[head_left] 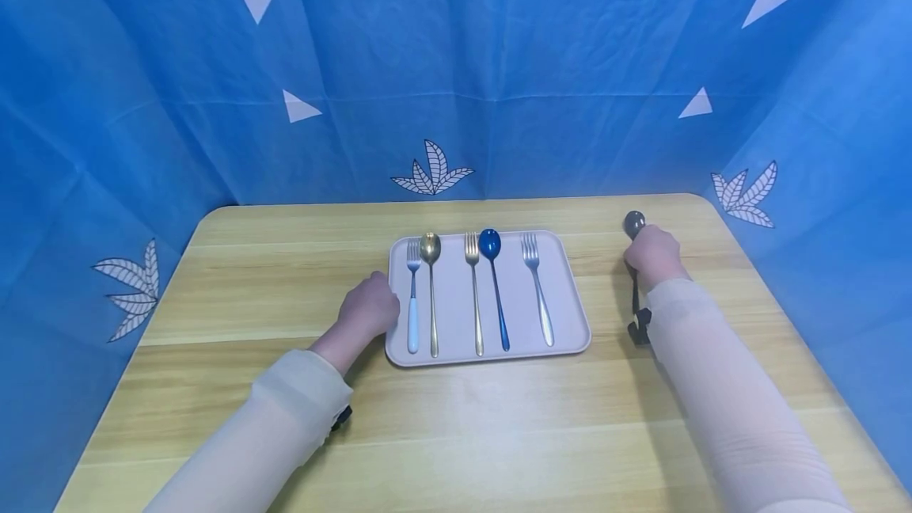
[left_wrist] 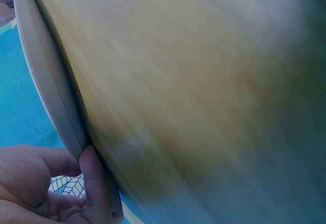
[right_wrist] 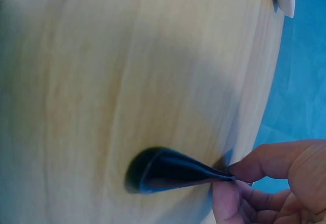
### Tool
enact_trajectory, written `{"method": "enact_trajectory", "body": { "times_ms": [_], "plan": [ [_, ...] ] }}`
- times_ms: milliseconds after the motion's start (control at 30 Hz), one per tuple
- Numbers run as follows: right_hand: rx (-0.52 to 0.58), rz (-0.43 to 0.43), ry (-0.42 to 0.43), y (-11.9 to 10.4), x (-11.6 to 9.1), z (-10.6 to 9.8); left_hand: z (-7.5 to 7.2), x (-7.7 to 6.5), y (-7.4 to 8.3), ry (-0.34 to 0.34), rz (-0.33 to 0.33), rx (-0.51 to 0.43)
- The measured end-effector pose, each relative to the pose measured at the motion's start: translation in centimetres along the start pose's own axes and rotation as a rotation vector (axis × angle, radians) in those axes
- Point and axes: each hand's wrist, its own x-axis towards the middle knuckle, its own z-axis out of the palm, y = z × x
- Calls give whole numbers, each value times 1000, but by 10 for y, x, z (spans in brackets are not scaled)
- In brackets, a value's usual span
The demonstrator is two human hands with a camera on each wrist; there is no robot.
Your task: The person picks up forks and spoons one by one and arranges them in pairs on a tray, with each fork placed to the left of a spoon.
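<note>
My left hand (head_left: 369, 307) is at the left side of a pale tray (head_left: 452, 307). In the left wrist view its thumb and fingers pinch the tray's rim (left_wrist: 53, 89). On the tray lie a fork with a light blue handle (head_left: 413, 323), a gold spoon (head_left: 431, 248), a gold fork (head_left: 475, 291), a blue spoon (head_left: 490, 244) and a silver fork (head_left: 537, 283), all roughly upright in the head view. Off to the right, my right hand (head_left: 655, 253) holds a dark spoon (head_left: 634, 222) between thumb and fingers, its bowl pointing away from me. The flared handle end (right_wrist: 173, 172) shows in the right wrist view.
Everything stands on a light wooden table (head_left: 492, 434) with rounded far corners. A blue curtain (head_left: 456, 38) with white triangles and leaf prints hangs behind it and along both sides. A dark wrist device (head_left: 639, 327) shows by the right sleeve.
</note>
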Motion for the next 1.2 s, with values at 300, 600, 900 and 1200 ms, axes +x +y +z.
{"method": "enact_trajectory", "body": {
  "times_ms": [300,600,900,1200],
  "plan": [
    [17,-15,4,3,-1,2,-1,-1,1,-8,-8,2],
    [-3,-67,-10,9,0,4,-1,-1,1,-10,-1,0],
    [-53,-103,-25,14,2,5,1,1,2,-10,-4,4],
    [-64,-106,-49,13,1,6,4,0,2,-3,-9,8]
  ]
}}
